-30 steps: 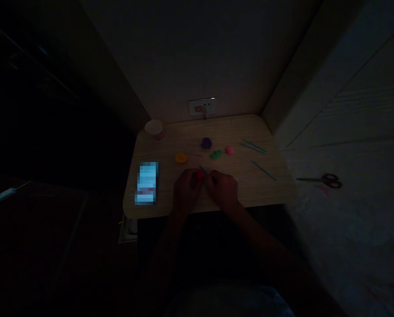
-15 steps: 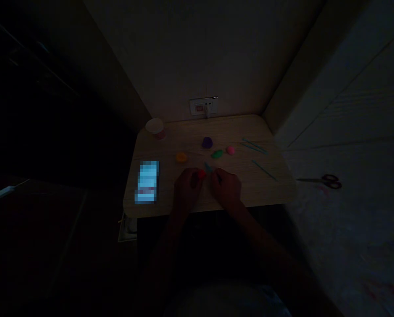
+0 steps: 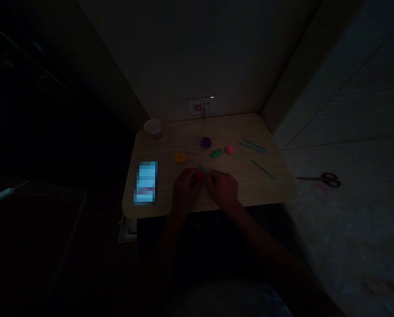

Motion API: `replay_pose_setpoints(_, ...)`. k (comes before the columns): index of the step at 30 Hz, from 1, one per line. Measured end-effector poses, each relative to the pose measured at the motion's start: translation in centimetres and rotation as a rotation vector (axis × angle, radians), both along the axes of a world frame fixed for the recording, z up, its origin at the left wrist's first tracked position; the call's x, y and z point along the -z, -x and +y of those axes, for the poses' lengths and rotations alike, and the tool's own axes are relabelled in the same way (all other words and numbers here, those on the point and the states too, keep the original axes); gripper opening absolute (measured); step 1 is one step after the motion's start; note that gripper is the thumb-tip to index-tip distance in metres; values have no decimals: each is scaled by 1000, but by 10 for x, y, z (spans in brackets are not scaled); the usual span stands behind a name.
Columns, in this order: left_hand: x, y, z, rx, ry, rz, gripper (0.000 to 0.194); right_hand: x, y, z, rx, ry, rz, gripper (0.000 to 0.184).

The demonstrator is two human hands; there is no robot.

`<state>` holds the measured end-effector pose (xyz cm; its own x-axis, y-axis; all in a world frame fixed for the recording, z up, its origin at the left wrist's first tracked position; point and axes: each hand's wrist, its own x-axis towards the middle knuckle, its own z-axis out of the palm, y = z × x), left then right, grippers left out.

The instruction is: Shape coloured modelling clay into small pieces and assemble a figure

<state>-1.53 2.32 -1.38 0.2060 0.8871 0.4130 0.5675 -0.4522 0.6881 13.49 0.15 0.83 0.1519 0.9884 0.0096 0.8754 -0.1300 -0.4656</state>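
My left hand (image 3: pixel 186 187) is closed on a small lump of red modelling clay (image 3: pixel 200 175) near the front of the wooden table. Beside it, my right hand (image 3: pixel 224 187) pinches a short blue tool (image 3: pixel 202 169) whose flat tip lies at the red clay; whether they touch is hard to tell in the dim light. Beyond my hands sit lumps of orange clay (image 3: pixel 180 157), purple clay (image 3: pixel 206 142), green clay (image 3: pixel 216 153) and pink clay (image 3: pixel 229 149).
Thin blue sticks (image 3: pixel 263 169) lie at the table's right. A paper cup (image 3: pixel 154 128) stands at the back left, and a lit phone (image 3: pixel 146 182) lies front left. Scissors (image 3: pixel 329 179) rest on a pale surface to the right. A wall socket (image 3: pixel 201 107) holds a plug.
My right hand drew the blue tool slightly away to the right from the red clay, then brought it back against or close to it. My left hand stayed nearly still.
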Motion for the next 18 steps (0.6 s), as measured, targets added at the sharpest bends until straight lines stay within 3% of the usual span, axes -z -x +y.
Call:
replay_pose_setpoints(5,1,0,-1,-33,37,-14,16,0,-1,-2,-6,-29,20,34)
replay_pose_setpoints(11,7,0,-1,-109,125,-120,47,-5,-1,-3,-81,-9,10,34)
replay_pose_setpoints(18,5,1,1,-60,85,-66,27,-3,1,-1,-9,20,-16,35)
